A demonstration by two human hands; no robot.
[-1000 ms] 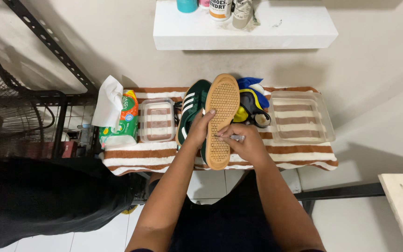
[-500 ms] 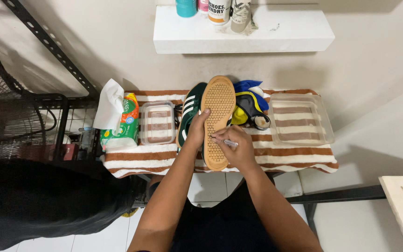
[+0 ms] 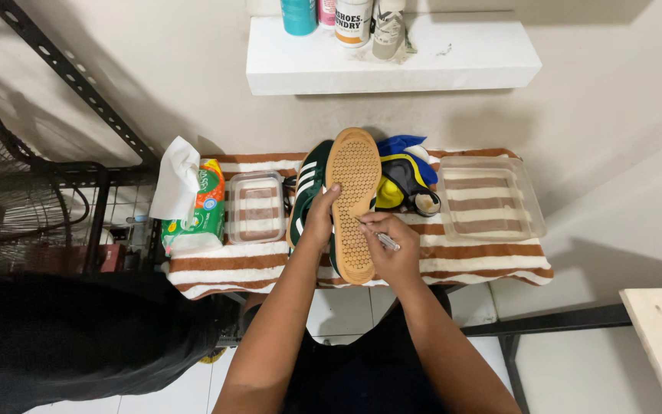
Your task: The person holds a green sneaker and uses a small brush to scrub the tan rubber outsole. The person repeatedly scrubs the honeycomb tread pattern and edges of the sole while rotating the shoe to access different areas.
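A green sneaker with white stripes [image 3: 309, 184] lies on its side on a brown-and-white striped towel [image 3: 469, 253], its tan gum sole [image 3: 352, 184] turned up toward me. My left hand [image 3: 319, 218] grips the shoe's side, thumb on the sole edge. My right hand [image 3: 389, 247] holds a thin silver pick-like tool [image 3: 386, 241] with its tip against the sole's tread near the middle.
A pack of wet wipes [image 3: 197, 211] and a small clear container [image 3: 256, 207] sit left of the shoe. Blue-and-yellow items [image 3: 408, 172] and a larger clear tray [image 3: 488, 199] lie right. A white shelf [image 3: 469, 57] with bottles hangs above. A black metal rack [image 3: 78, 176] stands left.
My right hand and the tool have shifted slightly along the sole. The view has drifted a little; the shoe stays in place.
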